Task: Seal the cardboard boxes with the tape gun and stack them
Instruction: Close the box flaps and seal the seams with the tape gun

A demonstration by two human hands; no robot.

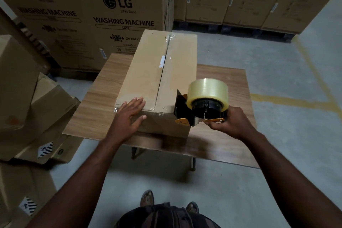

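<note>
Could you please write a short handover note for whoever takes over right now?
Left hand open, flat on the near left top of the cardboard box. Right hand grips the tape gun at the box's near right corner.
The box lies on the wooden table. Clear tape runs along its centre seam, so the top looks sealed.
To do: check the ends, then stack it, perhaps with the boxes at left.
</note>
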